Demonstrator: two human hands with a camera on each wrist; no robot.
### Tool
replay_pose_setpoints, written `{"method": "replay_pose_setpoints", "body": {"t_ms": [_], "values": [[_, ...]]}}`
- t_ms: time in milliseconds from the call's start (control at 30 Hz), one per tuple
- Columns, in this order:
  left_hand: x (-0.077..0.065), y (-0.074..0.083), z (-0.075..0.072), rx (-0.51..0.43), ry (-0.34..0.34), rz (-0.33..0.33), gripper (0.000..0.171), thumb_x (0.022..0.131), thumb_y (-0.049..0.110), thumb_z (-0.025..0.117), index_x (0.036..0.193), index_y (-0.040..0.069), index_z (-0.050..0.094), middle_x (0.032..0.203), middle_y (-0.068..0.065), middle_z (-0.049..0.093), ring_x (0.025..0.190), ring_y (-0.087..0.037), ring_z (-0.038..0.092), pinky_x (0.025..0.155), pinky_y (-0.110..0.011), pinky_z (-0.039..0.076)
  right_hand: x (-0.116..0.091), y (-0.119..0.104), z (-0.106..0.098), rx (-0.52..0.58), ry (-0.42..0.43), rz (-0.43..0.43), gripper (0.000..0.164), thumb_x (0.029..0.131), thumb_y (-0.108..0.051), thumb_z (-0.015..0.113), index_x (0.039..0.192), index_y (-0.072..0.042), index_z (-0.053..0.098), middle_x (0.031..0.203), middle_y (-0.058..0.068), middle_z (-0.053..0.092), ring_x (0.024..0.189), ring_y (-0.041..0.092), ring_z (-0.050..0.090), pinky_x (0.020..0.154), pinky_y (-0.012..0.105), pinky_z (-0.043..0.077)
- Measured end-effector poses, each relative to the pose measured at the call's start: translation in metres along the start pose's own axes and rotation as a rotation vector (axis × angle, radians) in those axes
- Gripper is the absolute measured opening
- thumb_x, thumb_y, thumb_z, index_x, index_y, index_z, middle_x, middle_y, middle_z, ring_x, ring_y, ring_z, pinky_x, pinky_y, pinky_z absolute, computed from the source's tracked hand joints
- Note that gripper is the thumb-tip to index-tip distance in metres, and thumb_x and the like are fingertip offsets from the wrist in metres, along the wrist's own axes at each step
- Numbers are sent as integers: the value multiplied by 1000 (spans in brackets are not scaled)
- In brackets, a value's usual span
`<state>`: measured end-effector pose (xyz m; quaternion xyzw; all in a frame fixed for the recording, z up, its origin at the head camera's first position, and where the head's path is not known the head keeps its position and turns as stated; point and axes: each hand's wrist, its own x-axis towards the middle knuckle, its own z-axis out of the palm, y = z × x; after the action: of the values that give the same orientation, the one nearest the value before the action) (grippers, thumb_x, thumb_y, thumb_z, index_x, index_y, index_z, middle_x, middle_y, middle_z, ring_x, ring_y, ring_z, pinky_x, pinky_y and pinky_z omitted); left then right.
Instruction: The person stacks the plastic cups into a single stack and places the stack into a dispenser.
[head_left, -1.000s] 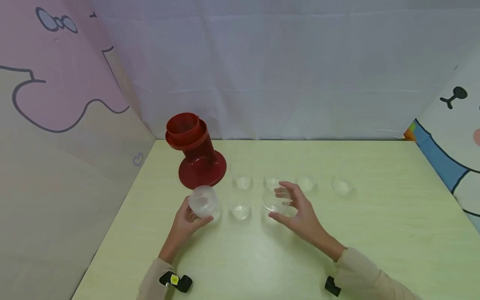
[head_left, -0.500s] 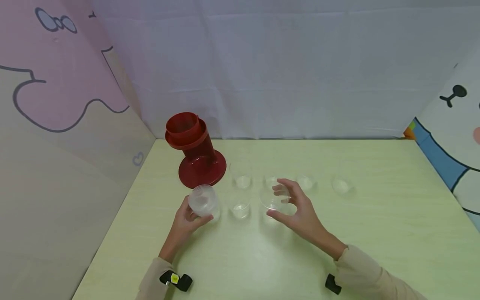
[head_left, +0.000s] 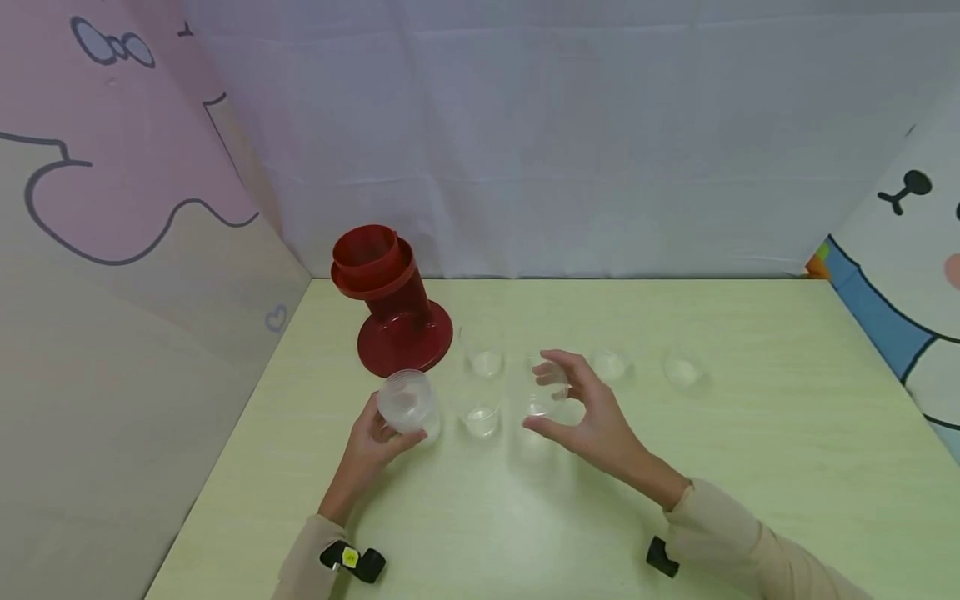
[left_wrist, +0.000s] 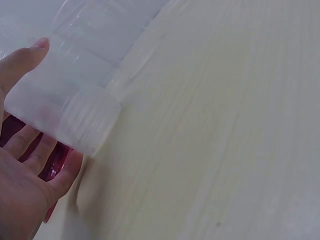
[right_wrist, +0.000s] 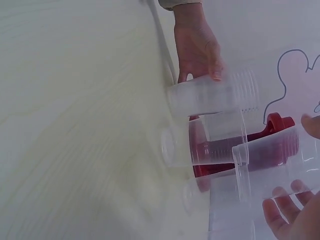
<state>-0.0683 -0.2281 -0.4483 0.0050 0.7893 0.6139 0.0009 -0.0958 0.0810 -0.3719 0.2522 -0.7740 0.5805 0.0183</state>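
Note:
My left hand grips a stack of nested clear plastic cups that stands upright at the table's left side. The left wrist view shows the thumb and fingers around the stack. My right hand holds a single clear cup between thumb and fingers, raised above the table. In the right wrist view, this held cup overlaps the rims of standing cups. One clear cup stands between the two hands, just right of the stack.
A dark red stand with a round base and a cup-like top is behind the left hand. Along the back stand more clear cups, including one near the stand and two on the right, a nearer cup and a farther cup.
My right hand has moved left and slightly away from me with its cup, toward the cup between the hands. The left hand and its stack have stayed in place.

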Motion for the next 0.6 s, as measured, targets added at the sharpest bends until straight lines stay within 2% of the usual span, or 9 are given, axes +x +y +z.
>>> {"method": "replay_pose_setpoints", "body": {"t_ms": [167, 267, 433, 600], "values": [[0, 1, 0, 3, -2, -6, 75, 79, 10, 77, 140, 12, 34, 136, -10, 45, 126, -30, 45, 99, -46, 42, 3, -4, 2, 4, -6, -18, 71, 71, 1, 80, 132, -4, 43, 115, 12, 59, 108, 33, 55, 84, 40, 50], [0, 1, 1, 4, -1, -19, 75, 79, 11, 77, 140, 12, 34, 136, -9, 45, 126, -30, 45, 99, -46, 42, 5, 2, 4, 9, -8, -37, 73, 72, -2, 81, 133, -7, 42, 115, 10, 60, 108, 31, 56, 84, 46, 49], [-1, 0, 0, 12, 0, -29, 76, 79, 12, 77, 141, 13, 34, 137, -9, 44, 127, -29, 44, 98, -44, 43, 9, 20, 8, 1, -25, -37, 75, 73, -13, 83, 135, -20, 42, 117, 0, 60, 108, 21, 57, 85, 41, 49], [-1, 0, 0, 9, 0, -30, 76, 79, 12, 77, 141, 13, 33, 138, -9, 44, 126, -30, 44, 97, -43, 44, 15, 24, 9, 18, -48, -58, 75, 73, -18, 83, 135, -25, 41, 117, -4, 60, 108, 18, 56, 85, 41, 49]]}}
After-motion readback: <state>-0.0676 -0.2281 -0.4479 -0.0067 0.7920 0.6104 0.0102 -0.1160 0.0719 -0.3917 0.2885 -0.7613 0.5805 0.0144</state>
